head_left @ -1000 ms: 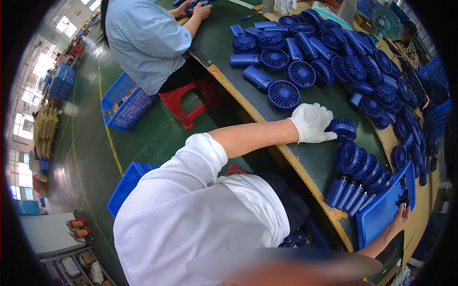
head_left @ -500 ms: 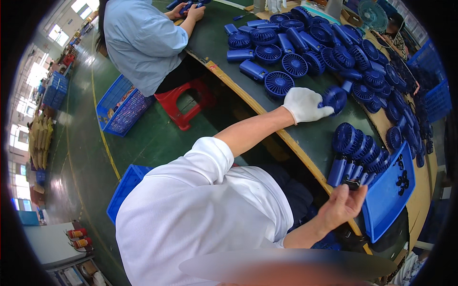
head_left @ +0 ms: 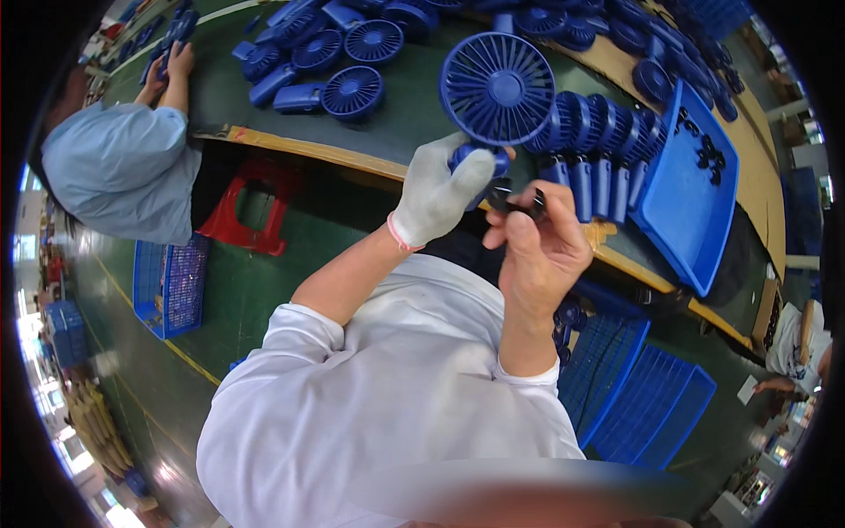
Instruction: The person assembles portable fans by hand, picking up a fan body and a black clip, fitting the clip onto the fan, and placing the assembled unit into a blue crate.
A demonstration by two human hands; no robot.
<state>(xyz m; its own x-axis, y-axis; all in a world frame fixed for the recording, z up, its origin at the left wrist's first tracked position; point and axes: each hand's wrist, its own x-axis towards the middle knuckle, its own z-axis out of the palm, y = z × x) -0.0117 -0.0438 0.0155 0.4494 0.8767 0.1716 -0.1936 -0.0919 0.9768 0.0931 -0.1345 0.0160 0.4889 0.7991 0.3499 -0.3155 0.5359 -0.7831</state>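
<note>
My left hand [head_left: 437, 183], in a white glove, is closed round the handle of a blue handheld fan [head_left: 497, 89], whose round grille points away from me above the table edge. Bare, my right hand [head_left: 543, 244] pinches a small black clip-like part [head_left: 518, 201] between thumb and fingers, close beside the fan's handle. Just beyond the right hand, a row of blue fans [head_left: 595, 123] stands on the table, handles toward me. To its right lies a blue tray [head_left: 691, 198] with several small black parts [head_left: 701, 150] at its far end.
More blue fans [head_left: 353, 91] lie loose on the green table [head_left: 211, 101], which has a wooden front edge [head_left: 334, 158]. At left a co-worker in a light blue shirt [head_left: 123, 172] handles fans near a red stool [head_left: 251, 207]. Blue crates [head_left: 651, 405] stand below at right.
My left hand has lifted a fan from the table and drawn it toward me. My right hand has brought the black part over to its handle. The view has swung right.
</note>
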